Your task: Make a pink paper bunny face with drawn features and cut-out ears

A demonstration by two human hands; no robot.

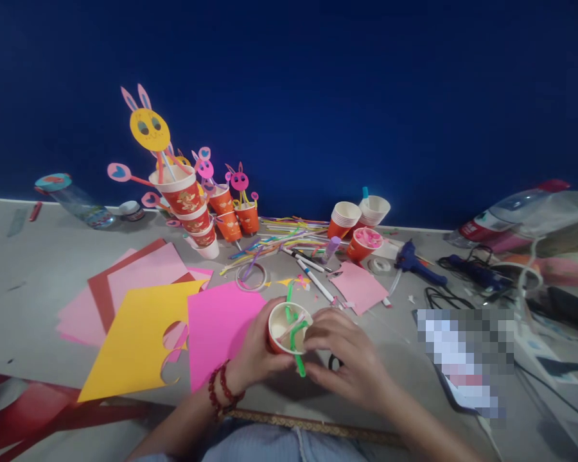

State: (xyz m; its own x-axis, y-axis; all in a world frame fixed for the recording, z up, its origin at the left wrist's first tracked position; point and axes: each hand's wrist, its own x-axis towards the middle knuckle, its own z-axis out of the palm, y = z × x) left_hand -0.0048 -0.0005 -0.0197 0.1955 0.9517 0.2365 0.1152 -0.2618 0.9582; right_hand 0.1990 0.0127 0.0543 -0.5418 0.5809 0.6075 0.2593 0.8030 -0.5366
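Observation:
My left hand point(256, 343) is wrapped around a red paper cup point(278, 345) with a white inside, its mouth tilted toward me. Two green bendy straws point(296, 335) stick out over opposite sides of the rim, and a pale stick-like piece lies inside. At the cup's right edge is my right hand point(349, 350), its fingers curved against the rim and its thumb apart below, close to the lower straw's tip. I see nothing gripped between them. A black ring point(336, 363) shows just under this hand; the rest of it is hidden.
Yellow card point(130, 340) with round cut-outs and magenta card point(221, 321) lie left. Stacked cups with a rabbit figure point(149, 129) stand behind. Loose straws point(289, 232), pens, a cup of pink scraps point(367, 239), a glue gun point(417, 262), cables and a phone point(462, 366) spread rightward.

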